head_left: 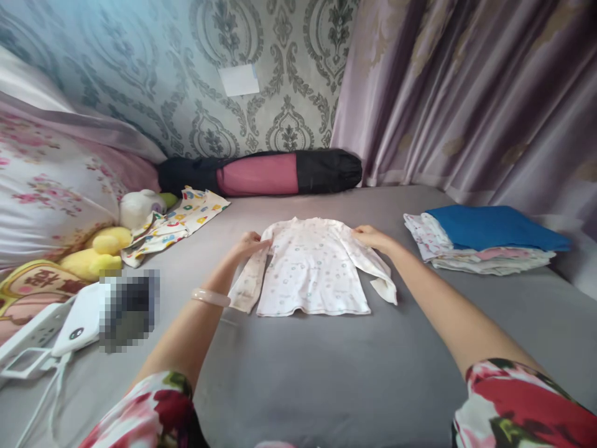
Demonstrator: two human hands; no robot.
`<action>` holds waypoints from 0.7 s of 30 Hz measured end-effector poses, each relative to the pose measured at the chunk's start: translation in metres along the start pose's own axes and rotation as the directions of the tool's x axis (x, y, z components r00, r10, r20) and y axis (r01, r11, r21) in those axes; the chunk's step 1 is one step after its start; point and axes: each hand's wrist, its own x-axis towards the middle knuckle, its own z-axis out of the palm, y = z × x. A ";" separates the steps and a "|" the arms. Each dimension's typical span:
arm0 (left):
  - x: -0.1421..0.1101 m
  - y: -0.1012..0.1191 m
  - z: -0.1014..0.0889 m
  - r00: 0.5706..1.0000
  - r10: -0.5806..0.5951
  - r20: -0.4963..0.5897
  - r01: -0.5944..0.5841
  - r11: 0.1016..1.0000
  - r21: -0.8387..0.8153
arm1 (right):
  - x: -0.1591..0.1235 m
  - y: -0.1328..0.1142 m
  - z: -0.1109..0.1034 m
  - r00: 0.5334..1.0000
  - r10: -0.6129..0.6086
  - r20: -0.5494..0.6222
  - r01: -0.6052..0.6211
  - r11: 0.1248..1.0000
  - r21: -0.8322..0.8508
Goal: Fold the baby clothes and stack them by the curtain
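Note:
A small white long-sleeved shirt (314, 267) with a faint print lies spread flat on the grey bed sheet (326, 379), its collar away from me and its hem towards me. My left hand (250, 242) is at the top of the left-lying sleeve, fingers pinched on the fabric. At the opposite shoulder, my right hand (370, 238) grips the shirt's edge between thumb and fingers. Both sleeves slant down beside the body, and the right-lying cuff is folded a little. A pale bangle (211, 297) circles my left wrist.
Folded clothes (494, 242), a blue piece on top, are stacked at the right. A long black and pink bag (259, 174) lies along the wall. Leftward are a patterned cloth (180, 224), plush toys (100, 249), a floral pillow (51, 186), a white device (81, 317) and cables (46, 392).

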 end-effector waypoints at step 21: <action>-0.104 -0.044 -0.050 0.977 -0.149 0.152 0.166 0.980 -0.110 | -0.099 0.062 -0.030 0.972 0.049 0.229 -0.120 0.944 0.306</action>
